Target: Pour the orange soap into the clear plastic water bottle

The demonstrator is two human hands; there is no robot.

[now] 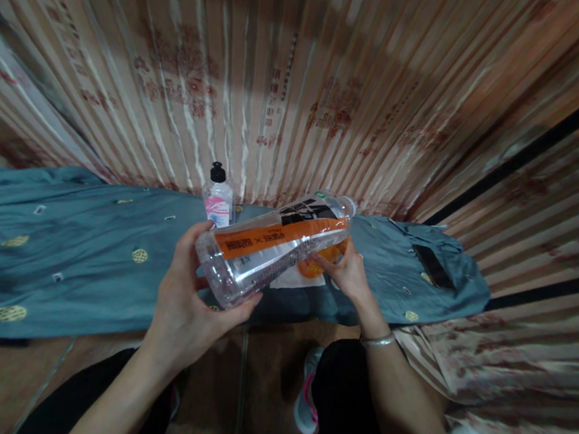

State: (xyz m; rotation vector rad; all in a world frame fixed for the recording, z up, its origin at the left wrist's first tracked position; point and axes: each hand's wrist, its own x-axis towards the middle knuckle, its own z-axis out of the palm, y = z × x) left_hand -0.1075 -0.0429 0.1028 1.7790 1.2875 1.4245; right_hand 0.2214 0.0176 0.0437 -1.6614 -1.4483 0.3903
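A clear plastic bottle (274,246) with an orange, black and silver label is held tilted between my hands above the cloth. My left hand (190,303) grips its base end, thumb below and fingers around the far side. The fingers of my right hand (348,268) close on the other end, near the neck, partly hidden behind the bottle. Just behind the base end stands a smaller bottle (219,198) with a black cap and a pink-and-white label. Beneath the neck end lies an orange item (310,267) on a white sheet (297,281), mostly covered from view.
A teal cloth (91,248) with yellow pineapple prints covers the long surface. On its right part lies a dark phone-like object (433,266). A patterned curtain (259,94) hangs behind. Dark bars (525,152) run along the right. Below is a tiled floor (236,387).
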